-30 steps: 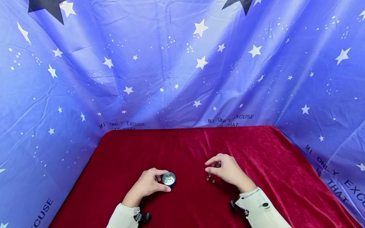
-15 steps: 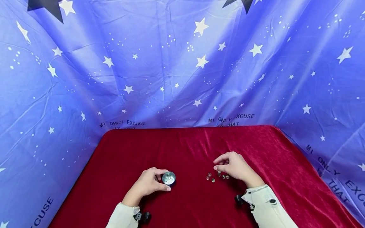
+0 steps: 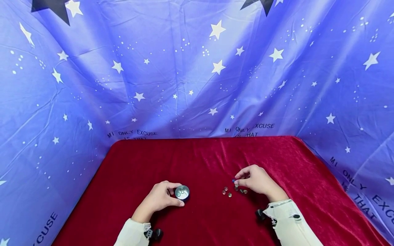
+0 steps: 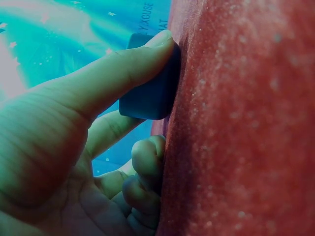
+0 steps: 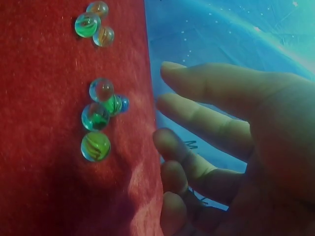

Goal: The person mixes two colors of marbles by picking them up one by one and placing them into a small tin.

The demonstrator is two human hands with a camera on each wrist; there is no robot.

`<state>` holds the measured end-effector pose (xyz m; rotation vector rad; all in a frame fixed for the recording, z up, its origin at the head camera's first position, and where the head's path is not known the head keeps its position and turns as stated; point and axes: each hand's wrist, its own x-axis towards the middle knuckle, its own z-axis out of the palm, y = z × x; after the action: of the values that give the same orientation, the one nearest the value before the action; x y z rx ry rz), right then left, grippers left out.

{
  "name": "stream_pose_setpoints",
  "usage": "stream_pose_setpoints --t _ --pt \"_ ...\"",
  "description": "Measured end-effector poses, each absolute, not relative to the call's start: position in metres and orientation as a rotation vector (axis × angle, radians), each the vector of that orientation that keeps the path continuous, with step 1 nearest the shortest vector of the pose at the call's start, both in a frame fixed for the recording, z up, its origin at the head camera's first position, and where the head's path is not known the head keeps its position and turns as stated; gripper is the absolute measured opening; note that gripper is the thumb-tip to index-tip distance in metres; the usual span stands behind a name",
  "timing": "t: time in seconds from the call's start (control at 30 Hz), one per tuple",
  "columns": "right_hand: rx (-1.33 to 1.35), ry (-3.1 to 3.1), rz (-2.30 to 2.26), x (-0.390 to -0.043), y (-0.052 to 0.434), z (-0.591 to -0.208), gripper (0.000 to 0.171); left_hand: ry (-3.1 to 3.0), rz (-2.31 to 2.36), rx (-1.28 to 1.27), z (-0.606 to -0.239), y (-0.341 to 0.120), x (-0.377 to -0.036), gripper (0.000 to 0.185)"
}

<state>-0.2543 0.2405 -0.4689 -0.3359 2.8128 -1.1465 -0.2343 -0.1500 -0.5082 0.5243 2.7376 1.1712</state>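
Observation:
My left hand (image 3: 160,196) grips a small round tin (image 3: 186,199) between thumb and fingers, upright on the red cloth. It is dark blue outside and silvery inside, with a few clear marbles (image 3: 181,192) in it. My right hand (image 3: 257,179) hovers over loose glass marbles, with its thumb and fingers apart and nothing between them in the right wrist view. A blue marble (image 3: 233,180) lies right by its fingertips. Close below are a yellow-green marble (image 5: 96,146), a green one (image 5: 94,116) and others. A separate group of three includes another green-swirled marble (image 5: 87,24).
Red velvety cloth (image 3: 172,157) covers the table. A blue-purple curtain (image 3: 197,85) printed with stars and lettering hangs behind it and along both sides. A small black device (image 3: 157,234) sits at the left wrist and another one (image 3: 260,214) at the right.
My right hand has moved to the right, uncovering more marbles, and lately the blue one at its fingertips. My left hand and the tin have stayed in place.

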Motion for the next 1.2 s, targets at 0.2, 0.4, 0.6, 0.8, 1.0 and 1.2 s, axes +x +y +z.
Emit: stream_pose_setpoints --t 0.2,0.4,0.6,0.8,1.0,1.2 --pt "-0.336 2.782 -1.096 -0.253 0.246 -0.47 0.01 2.75 1.154 0.534 -0.508 -0.149 -0.235 0.057" --pt "-0.342 2.792 -1.023 -0.251 0.248 -0.471 0.01 2.766 1.123 0.552 -0.508 -0.148 -0.235 0.057" --pt "-0.283 2.797 -0.951 -0.249 0.247 -0.471 0.016 2.754 1.141 0.544 -0.507 -0.148 -0.235 0.057" --pt "-0.276 2.811 -0.887 -0.247 0.248 -0.472 0.021 2.736 1.17 0.541 -0.508 -0.148 -0.234 0.056" --pt "-0.302 2.815 -0.852 -0.248 0.253 -0.473 0.021 2.746 1.161 0.537 -0.508 -0.148 -0.234 0.056" --pt "-0.332 2.786 -0.853 -0.25 0.258 -0.473 0.021 2.745 1.16 0.526 -0.508 -0.15 -0.234 0.055"
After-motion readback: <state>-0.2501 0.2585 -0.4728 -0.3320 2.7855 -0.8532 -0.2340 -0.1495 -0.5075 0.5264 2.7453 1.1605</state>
